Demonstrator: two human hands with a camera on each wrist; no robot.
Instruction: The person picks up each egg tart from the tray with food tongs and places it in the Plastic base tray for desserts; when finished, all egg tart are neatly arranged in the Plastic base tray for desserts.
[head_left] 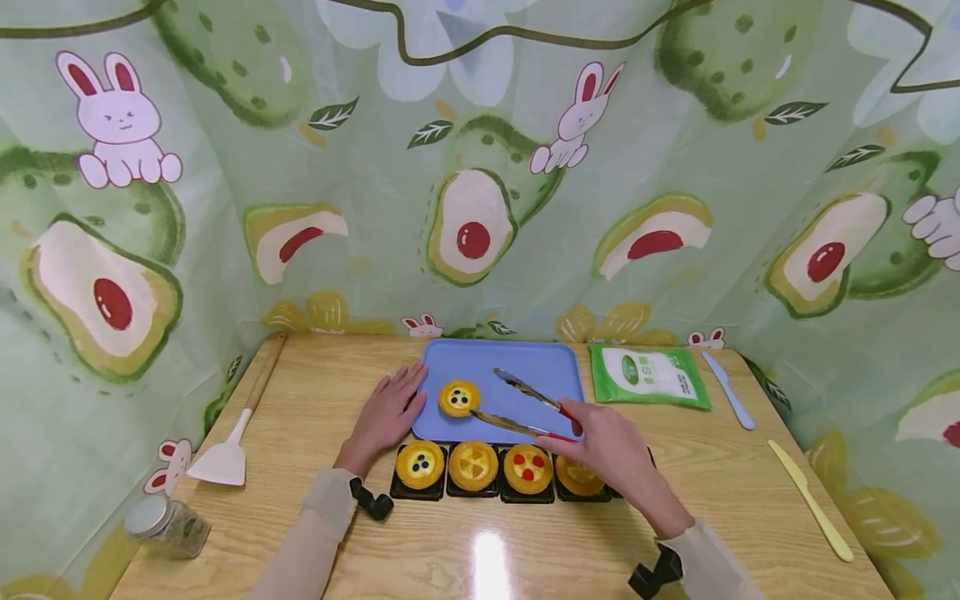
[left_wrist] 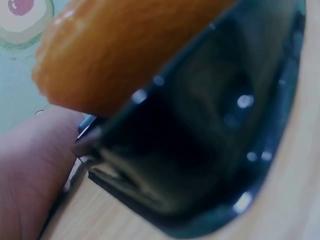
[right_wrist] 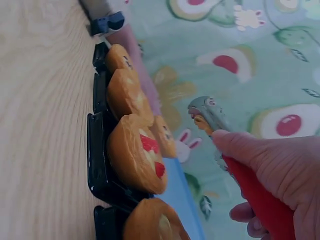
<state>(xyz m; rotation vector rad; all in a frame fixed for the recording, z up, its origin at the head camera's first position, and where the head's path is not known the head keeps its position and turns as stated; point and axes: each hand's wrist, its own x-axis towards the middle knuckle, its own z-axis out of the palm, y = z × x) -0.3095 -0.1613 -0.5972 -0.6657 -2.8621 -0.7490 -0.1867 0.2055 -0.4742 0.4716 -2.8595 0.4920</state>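
Note:
In the head view my right hand (head_left: 617, 446) holds metal tongs (head_left: 529, 392) by their red handles, the arms spread apart. The lower arm's tip is at the right edge of a tart with dark berries (head_left: 459, 395) on the blue tray (head_left: 502, 352); contact is unclear. My left hand (head_left: 388, 412) rests, fingers extended, at the tray's left edge. In front of the tray, tarts sit in black holders: one with dark berries (head_left: 420, 465), one with yellow wedges (head_left: 473, 467), one with red pieces (head_left: 528, 468). My right hand partly covers another tart (head_left: 577, 478).
A green-and-white packet (head_left: 649, 377) lies right of the tray, beside a blue knife (head_left: 727, 390) and a yellow knife (head_left: 810, 500). At left are a white spatula (head_left: 228, 454) with a wooden handle and a lidded jar (head_left: 168, 527). A printed curtain (head_left: 375, 183) stands behind the table.

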